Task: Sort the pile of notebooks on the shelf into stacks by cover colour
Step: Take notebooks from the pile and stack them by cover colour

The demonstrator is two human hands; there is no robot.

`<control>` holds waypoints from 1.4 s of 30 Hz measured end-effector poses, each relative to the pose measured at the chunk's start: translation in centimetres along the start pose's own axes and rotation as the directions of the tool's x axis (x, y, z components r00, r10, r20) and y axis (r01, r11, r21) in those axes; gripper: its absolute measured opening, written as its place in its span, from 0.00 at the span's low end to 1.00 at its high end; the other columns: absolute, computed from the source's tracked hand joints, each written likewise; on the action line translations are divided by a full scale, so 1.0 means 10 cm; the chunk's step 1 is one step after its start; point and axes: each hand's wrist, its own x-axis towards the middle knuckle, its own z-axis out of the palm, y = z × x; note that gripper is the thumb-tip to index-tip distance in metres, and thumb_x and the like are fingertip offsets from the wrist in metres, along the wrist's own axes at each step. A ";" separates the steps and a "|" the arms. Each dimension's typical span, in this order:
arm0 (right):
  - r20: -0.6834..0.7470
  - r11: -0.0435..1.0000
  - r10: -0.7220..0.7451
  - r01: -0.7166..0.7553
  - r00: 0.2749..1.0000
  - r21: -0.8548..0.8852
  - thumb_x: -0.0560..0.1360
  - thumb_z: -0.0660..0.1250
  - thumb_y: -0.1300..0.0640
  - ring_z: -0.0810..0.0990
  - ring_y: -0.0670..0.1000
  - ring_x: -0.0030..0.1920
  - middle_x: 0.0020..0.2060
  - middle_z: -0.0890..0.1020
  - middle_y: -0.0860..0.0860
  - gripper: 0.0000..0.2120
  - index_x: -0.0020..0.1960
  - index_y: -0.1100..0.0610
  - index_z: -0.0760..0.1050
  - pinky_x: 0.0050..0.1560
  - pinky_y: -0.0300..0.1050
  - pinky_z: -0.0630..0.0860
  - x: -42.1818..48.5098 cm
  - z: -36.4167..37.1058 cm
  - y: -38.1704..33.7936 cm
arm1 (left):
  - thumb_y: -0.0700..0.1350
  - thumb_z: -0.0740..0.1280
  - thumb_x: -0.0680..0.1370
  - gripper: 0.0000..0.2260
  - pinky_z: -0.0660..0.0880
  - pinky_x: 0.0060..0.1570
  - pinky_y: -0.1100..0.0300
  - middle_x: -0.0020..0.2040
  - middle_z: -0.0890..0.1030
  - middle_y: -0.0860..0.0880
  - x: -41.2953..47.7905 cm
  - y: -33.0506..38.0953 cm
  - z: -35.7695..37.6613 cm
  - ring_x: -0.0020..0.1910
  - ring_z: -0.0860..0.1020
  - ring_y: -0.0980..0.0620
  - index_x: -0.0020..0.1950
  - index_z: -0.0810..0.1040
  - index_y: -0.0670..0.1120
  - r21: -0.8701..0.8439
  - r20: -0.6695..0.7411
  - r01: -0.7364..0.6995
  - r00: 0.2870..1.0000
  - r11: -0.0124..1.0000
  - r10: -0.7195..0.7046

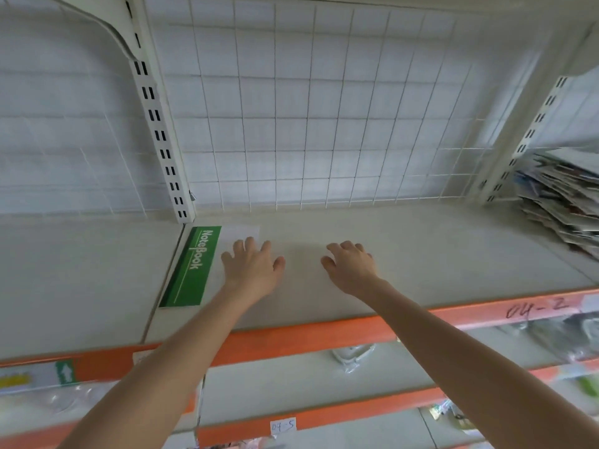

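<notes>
I see the left grip (251, 267) spread flat, fingers apart, pressing on a notebook (194, 264) at the left end of the shelf (421, 247). The notebook lies flat with its long axis running front to back, the far end leaning slightly right. Its green band is on the left, and the title reads from the back toward me. The right grip (351, 267), just beside it, is loosely bent and holds nothing. The pile (564, 202) sits far right.
</notes>
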 end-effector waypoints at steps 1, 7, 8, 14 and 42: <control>-0.009 1.000 0.021 -0.021 1.000 -0.006 0.80 0.52 0.49 0.67 0.58 0.64 0.63 0.72 0.56 0.19 0.67 0.55 0.68 0.61 0.51 0.65 -0.01 -0.03 0.09 | 0.57 0.50 0.81 0.21 0.61 0.63 0.45 0.69 0.64 0.43 0.04 0.14 0.01 0.69 0.59 0.42 0.70 0.65 0.48 -0.006 -0.001 -0.037 0.999 0.999 0.037; -0.052 0.989 0.135 -0.137 0.989 -0.046 0.80 0.52 0.48 0.68 0.58 0.63 0.63 0.72 0.56 0.19 0.67 0.55 0.67 0.60 0.52 0.66 -0.14 -0.17 0.78 | 0.57 0.53 0.80 0.20 0.62 0.62 0.47 0.67 0.67 0.44 0.18 0.98 0.08 0.69 0.62 0.42 0.65 0.69 0.47 -0.018 0.002 -0.225 0.974 0.974 0.225; -0.057 0.987 0.149 -0.152 0.987 -0.049 0.80 0.52 0.48 0.68 0.58 0.63 0.63 0.72 0.56 0.19 0.67 0.55 0.67 0.60 0.52 0.66 -0.16 -0.20 0.91 | 0.57 0.53 0.80 0.20 0.63 0.62 0.48 0.66 0.68 0.44 0.19 1.12 0.10 0.68 0.63 0.43 0.65 0.69 0.47 -0.024 0.008 -0.248 0.969 0.968 0.248; -0.114 0.975 0.210 -0.217 0.971 -0.051 0.80 0.52 0.47 0.69 0.59 0.63 0.64 0.72 0.56 0.19 0.67 0.55 0.67 0.61 0.52 0.66 -0.26 -0.43 1.81 | 0.57 0.53 0.80 0.19 0.65 0.61 0.49 0.66 0.69 0.45 0.22 1.96 0.21 0.68 0.64 0.43 0.64 0.69 0.46 -0.025 -0.013 -0.340 0.940 0.940 0.340; -0.296 0.911 0.274 -0.345 0.915 -0.226 0.80 0.51 0.45 0.62 0.59 0.70 0.70 0.64 0.56 0.25 0.73 0.55 0.57 0.68 0.66 0.55 0.32 -1.94 4.43 | 0.53 0.54 0.80 0.20 0.68 0.57 0.53 0.62 0.74 0.46 0.55 4.75 -0.18 0.63 0.70 0.45 0.67 0.71 0.45 -0.037 -0.326 -0.368 0.883 0.929 0.337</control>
